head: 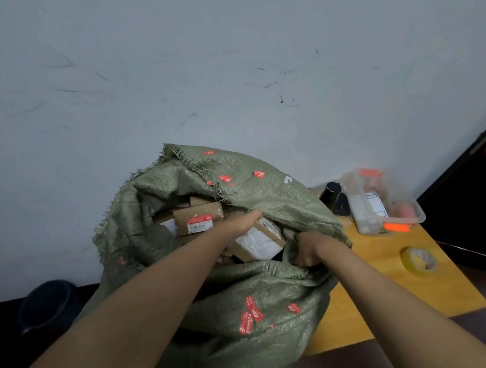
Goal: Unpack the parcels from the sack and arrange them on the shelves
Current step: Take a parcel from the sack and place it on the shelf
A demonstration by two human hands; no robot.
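Note:
A green woven sack (249, 294) with red stickers stands open against the wall, with several brown cardboard parcels inside. My left hand (241, 225) reaches into the mouth and grips a brown parcel wrapped partly in white (260, 243). Behind it lies another brown parcel with a red-and-white label (198, 219). My right hand (309, 249) clutches the sack's rim at the right side of the opening, fingers curled into the fabric. No shelves are in view.
A yellow-orange table top (392, 288) lies to the right, partly under the sack. On it stand a clear plastic tub of odds and ends (381, 202), a black cylinder (331, 192) and a roll of yellow tape (421, 261). A dark bin (49, 305) sits lower left.

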